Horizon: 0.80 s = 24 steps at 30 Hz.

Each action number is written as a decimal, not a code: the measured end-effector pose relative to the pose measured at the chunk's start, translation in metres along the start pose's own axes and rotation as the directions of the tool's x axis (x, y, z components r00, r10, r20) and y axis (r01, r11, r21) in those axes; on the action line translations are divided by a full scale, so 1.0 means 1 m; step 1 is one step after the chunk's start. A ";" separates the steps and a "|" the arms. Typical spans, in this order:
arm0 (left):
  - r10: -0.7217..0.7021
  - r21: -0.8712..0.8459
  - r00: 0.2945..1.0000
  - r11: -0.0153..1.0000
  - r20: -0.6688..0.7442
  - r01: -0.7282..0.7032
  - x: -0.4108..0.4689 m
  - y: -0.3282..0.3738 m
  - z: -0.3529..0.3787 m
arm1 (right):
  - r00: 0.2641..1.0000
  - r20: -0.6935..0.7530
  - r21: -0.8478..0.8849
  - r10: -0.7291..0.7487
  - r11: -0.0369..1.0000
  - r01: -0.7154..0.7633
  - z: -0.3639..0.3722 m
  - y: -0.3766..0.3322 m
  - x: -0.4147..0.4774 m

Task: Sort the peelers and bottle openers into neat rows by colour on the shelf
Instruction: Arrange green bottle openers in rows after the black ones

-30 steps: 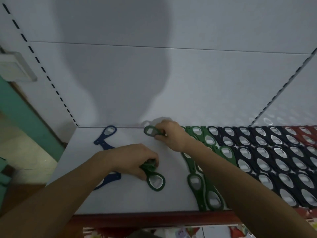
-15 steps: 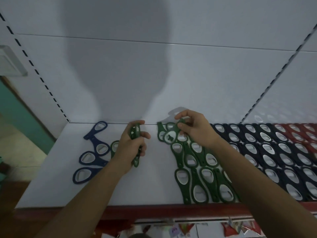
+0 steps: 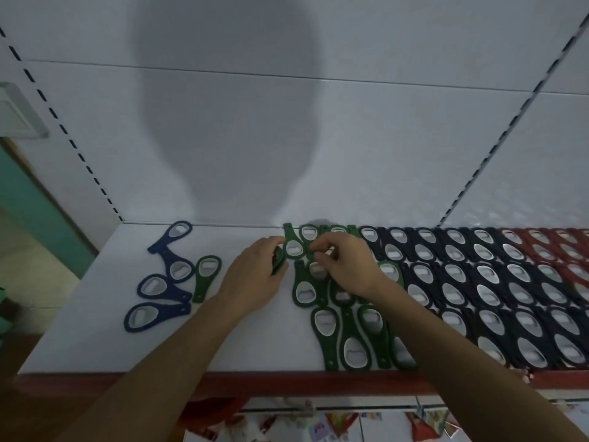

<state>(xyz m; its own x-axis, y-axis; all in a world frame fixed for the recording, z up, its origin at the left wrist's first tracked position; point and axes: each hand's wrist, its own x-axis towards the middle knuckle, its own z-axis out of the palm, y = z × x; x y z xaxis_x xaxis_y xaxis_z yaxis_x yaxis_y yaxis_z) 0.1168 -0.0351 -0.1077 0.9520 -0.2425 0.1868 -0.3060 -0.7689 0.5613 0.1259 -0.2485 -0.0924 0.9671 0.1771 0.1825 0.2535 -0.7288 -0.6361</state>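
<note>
My left hand [image 3: 255, 275] grips a green bottle opener [image 3: 278, 260] edge-on, just left of the green rows [image 3: 347, 333]. My right hand [image 3: 345, 266] hovers over the back of those green rows, its fingertips pinching at a green opener [image 3: 317, 269] there. A green opener [image 3: 293, 245] lies between the two hands. One loose green opener [image 3: 205, 277] lies left of my left hand. Several blue openers [image 3: 165, 282] lie scattered at the left of the white shelf [image 3: 95, 339].
Neat rows of black openers [image 3: 478, 282] fill the shelf right of the green ones, with red openers [image 3: 557, 250] at the far right. The shelf's red front edge [image 3: 287, 382] runs below. A white back panel rises behind. Coloured packets hang under the shelf.
My left hand has moved right with its green opener, close to the green rows. My right hand has dropped lower onto the back green openers.
</note>
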 end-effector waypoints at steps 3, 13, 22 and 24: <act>0.057 0.106 0.992 0.992 0.113 -0.069 0.020 0.003 0.005 | 0.995 -0.102 -0.055 0.011 0.998 -0.017 -0.004 0.017 -0.007; 0.113 0.241 0.970 0.956 0.217 -0.165 0.029 -0.004 0.003 | 0.988 -0.103 -0.222 -0.119 0.971 0.094 0.010 0.036 -0.025; 0.073 0.222 0.988 0.970 0.136 -0.102 0.037 0.004 0.013 | 0.986 -0.122 -0.223 -0.114 0.971 0.085 0.014 0.040 -0.025; 0.072 0.206 0.991 0.974 0.114 -0.094 0.034 0.005 0.014 | 0.987 -0.115 -0.223 -0.113 0.971 0.085 0.013 0.040 -0.026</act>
<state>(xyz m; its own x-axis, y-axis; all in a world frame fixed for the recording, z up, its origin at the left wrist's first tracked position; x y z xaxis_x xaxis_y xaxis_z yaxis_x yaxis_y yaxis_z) 0.1481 -0.0552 -0.1098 0.9222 -0.3630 0.1332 -0.3861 -0.8479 0.3633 0.1111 -0.2736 -0.1328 0.9236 0.1806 0.3381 0.3235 -0.8403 -0.4349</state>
